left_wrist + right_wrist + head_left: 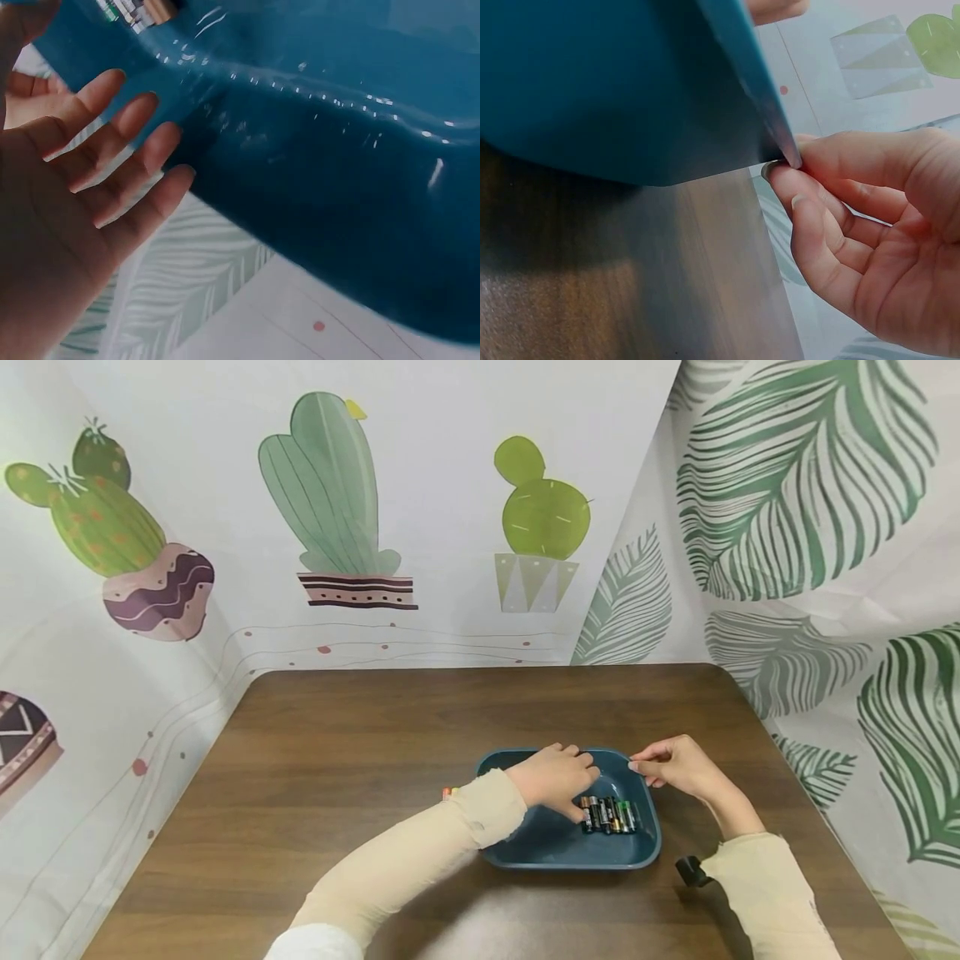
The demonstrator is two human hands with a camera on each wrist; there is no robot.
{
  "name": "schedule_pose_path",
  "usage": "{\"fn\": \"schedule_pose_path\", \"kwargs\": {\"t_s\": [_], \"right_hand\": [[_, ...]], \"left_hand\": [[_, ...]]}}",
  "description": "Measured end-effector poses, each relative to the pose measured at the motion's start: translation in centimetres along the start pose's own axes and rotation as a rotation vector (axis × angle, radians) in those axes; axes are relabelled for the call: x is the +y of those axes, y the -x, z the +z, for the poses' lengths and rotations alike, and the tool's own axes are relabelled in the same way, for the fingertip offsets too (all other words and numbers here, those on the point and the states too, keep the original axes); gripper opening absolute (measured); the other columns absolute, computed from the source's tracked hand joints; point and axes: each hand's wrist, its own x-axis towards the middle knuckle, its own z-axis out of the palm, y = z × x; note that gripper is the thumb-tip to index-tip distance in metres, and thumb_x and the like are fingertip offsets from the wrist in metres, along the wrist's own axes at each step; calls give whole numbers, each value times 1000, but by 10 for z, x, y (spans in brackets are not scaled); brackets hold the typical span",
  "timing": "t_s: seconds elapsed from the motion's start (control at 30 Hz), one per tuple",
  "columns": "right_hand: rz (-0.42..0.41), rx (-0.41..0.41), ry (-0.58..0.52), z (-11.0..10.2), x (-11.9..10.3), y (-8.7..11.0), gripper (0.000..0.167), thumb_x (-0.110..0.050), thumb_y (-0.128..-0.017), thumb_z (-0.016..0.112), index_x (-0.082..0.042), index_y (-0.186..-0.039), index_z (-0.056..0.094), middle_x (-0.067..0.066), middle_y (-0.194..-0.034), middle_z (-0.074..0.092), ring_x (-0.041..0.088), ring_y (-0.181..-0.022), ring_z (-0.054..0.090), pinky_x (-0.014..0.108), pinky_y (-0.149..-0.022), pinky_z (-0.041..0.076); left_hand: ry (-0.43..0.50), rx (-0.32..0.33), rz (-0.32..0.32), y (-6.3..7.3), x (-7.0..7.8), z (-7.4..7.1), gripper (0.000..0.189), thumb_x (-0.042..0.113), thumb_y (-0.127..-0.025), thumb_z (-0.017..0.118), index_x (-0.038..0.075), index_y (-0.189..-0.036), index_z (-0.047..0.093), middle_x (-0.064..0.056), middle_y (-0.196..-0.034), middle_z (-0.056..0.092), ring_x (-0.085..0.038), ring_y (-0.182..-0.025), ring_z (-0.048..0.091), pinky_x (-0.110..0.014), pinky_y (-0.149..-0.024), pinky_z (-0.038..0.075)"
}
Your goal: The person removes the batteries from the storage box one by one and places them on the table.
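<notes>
A dark blue rectangular tray (570, 865) sits on the wooden table. Inside it, towards the right, several batteries (609, 817) lie side by side in a row. My left hand (553, 777) hovers across the tray with fingers spread and nothing in its grasp, its thumb close to the row's left end. In the left wrist view the fingers (139, 157) are loosely extended beside the tray wall. At the far right corner my right hand (678, 766) pinches the tray's rim between thumb and fingers, which the right wrist view shows close up.
Small orange and yellow-green items (450, 793) show just left of the tray, mostly hidden by the left sleeve (420, 852). A black device (692, 872) is at the right wrist. Behind the table (337, 718) hangs a cloth (450, 510) printed with cacti and leaves.
</notes>
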Motion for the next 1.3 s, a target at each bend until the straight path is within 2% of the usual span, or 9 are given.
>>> {"fn": "schedule_pose_path", "kwargs": {"t_s": [0.17, 0.47, 0.63, 0.97, 1.3], "right_hand": [[-5, -2, -9, -1, 1, -1, 22, -8, -87, 69, 11, -97, 70, 13, -79, 70, 23, -63, 66, 38, -60, 55], [-16, 4, 5, 0, 1, -1, 20, -8, -86, 70, 10, -95, 71, 13, -78, 70, 22, -62, 65, 36, -59, 55], [-10, 5, 6, 0, 1, 0, 21, -8, -86, 70, 10, -96, 71, 13, -78, 70, 21, -62, 65, 36, -59, 55], [-6, 5, 1, 1, 1, 1, 19, -8, -86, 70, 9, -95, 71, 13, -79, 70, 24, -63, 65, 39, -60, 55], [-9, 1, -6, 0, 2, 0, 20, -8, -86, 70, 10, -95, 71, 13, -79, 70, 26, -64, 66, 39, -60, 55]], "left_hand": [[-20, -70, -22, -9, 9, 5, 66, 62, -86, 58, 22, -139, 50, 6, -131, 53, -14, -115, 49, -32, -100, 40], [-79, -191, -100, -17, 23, 6, 73, 70, -82, 55, 27, -140, 46, 9, -131, 50, -11, -108, 46, -27, -90, 41], [-85, -210, -109, -18, 26, 6, 70, 68, -83, 55, 28, -138, 47, 9, -133, 48, -11, -112, 46, -27, -93, 39], [-95, -179, -106, -20, 29, 12, 67, 67, -82, 58, 27, -135, 50, 7, -128, 50, -11, -107, 47, -28, -91, 41], [-102, -182, -115, -22, 30, 13, 70, 67, -82, 58, 26, -137, 49, 7, -133, 48, -11, -112, 46, -29, -95, 40]]}}
